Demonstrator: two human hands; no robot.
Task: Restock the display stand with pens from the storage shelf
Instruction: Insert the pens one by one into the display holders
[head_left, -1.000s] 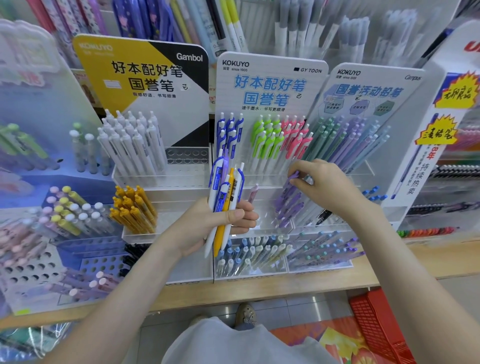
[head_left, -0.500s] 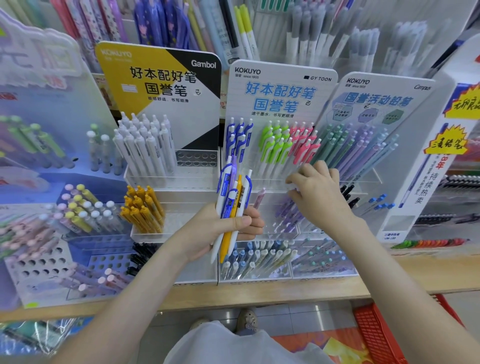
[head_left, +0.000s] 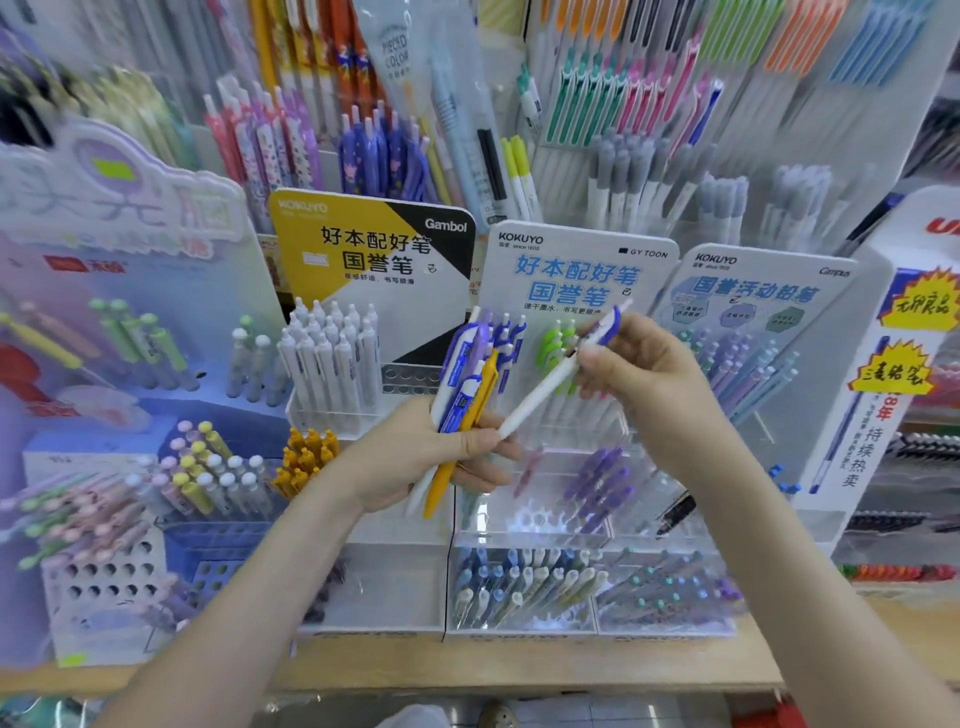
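The left hand (head_left: 410, 457) is curled round a bundle of white, blue, purple and yellow click pens (head_left: 467, 379), thumb pressed across the barrels, with the clip ends pointing up and the tips projecting below the palm. The right hand (head_left: 654, 384) pinches a single white plastic pen with a blue clip (head_left: 540, 395) between thumb and fingertips near its clip end. This pen lies on a diagonal, clip end up and to the right, and its tip sits just beside the left thumb (contact cannot be confirmed). Both hands are held in front of the clear acrylic tiered display stand with the pale blue KOKUYO header card (head_left: 582, 249). The upper tier of the stand carries green-clipped pens (head_left: 556, 343), the middle tier purple pens (head_left: 597, 483). To the left, an adjacent stand with a yellow and black header card (head_left: 374, 244) holds white pens (head_left: 332, 358). The stands rest on a light wooden shelf board (head_left: 519, 670).
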